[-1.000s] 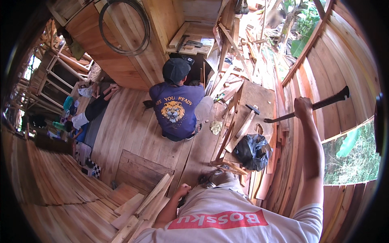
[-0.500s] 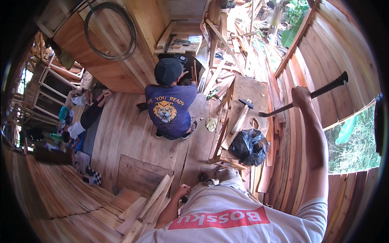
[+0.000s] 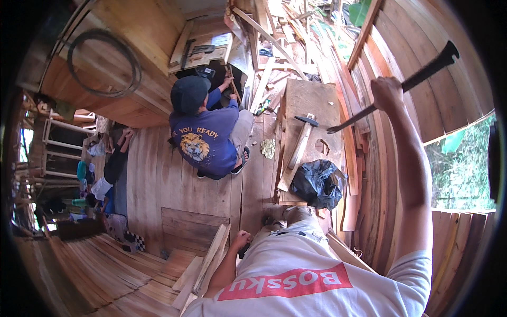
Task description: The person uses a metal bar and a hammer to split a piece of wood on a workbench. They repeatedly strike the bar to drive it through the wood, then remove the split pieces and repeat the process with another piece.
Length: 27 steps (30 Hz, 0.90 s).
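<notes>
My raised right hand (image 3: 388,94) is wrapped round a long dark metal bar (image 3: 364,112). The bar has a thick black grip, flared at its upper end, and its narrow lower tip points toward the workbench. My left hand (image 3: 242,240) is down beside my left hip with its fingers curled; something dark shows under it, too small to name. On the bench (image 3: 322,98) lie a hammer (image 3: 302,141) with a wooden handle and a black plastic bag (image 3: 318,185). The bar's tip appears above the bench near the hammer head, apart from it.
A co-worker (image 3: 203,127) in a dark cap squats left of the bench, hands at a wooden cabinet. Loose boards (image 3: 208,264) lean at my left, and scrap wood (image 3: 296,31) is piled beyond the bench. A coiled black hose (image 3: 103,63) hangs at upper left. Another person (image 3: 113,164) lies farther left.
My view has shifted, so the bench and co-worker sit differently in it. The co-worker's arms now reach toward the cabinet. My right hand still holds the bar up, its tip slightly higher in view.
</notes>
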{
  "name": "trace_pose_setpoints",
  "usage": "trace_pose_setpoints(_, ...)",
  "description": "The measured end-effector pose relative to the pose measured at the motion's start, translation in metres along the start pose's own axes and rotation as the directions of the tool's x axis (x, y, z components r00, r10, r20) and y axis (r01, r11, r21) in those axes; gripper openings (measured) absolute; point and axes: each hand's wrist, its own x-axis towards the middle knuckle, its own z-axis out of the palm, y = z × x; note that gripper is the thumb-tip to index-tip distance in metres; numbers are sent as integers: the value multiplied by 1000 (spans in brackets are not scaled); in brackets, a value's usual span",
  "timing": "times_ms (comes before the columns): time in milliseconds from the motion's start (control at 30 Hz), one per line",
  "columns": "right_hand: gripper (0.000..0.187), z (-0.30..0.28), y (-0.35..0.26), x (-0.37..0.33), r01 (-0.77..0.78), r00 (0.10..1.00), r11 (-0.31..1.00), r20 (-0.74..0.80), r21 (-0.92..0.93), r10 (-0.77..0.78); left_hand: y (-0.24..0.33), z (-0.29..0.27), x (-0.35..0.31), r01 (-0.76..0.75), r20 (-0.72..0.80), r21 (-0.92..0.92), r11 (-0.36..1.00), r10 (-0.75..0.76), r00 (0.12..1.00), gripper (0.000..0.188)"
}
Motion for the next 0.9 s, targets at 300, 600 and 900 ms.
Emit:
trace_pose_setpoints(300,7,3,25,21,63,995,995,-82,79,-56,76,-2,6,-94,-79,335,937,128,989,20)
trace_pose_setpoints(600,6,26,37,13,49,969,994,-244,98,-24,164,40,32,-146,51,389,909,137,989,22)
trace_pose_setpoints(900,9,22,42,6,-36,999,992,-15,123,38,270,108,63,-398,79,599,695,444,893,43)
